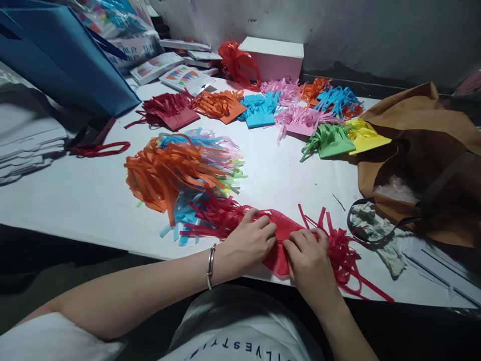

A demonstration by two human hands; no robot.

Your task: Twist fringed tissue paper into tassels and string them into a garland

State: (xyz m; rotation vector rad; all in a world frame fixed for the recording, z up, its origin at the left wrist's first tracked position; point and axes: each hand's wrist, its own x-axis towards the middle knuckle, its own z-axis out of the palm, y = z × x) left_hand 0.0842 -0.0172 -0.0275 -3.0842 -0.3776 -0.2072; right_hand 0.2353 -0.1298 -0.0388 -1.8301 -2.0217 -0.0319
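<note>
A red tissue-paper tassel [276,260] lies across the table's near edge, its cut strips fanning out at both ends around an uncut middle. My left hand [250,238] is closed on the uncut middle, fingers curled at a fold. Close by on the right, my right hand [310,255] pinches the same sheet with bent fingers. Parts of the paper under both hands are hidden. Just beyond my left hand rests a pile of tassels, with an orange one [158,173] on top and blue, pink, green and yellow strips showing beneath.
Folded tassels, including a dark red one [180,113] and a green one [334,140], line the back of the table [278,175]. A brown bag [406,115] and a crumpled cloth [379,230] are at right. A blue bag [71,55] stands left; a white box [274,57] is behind.
</note>
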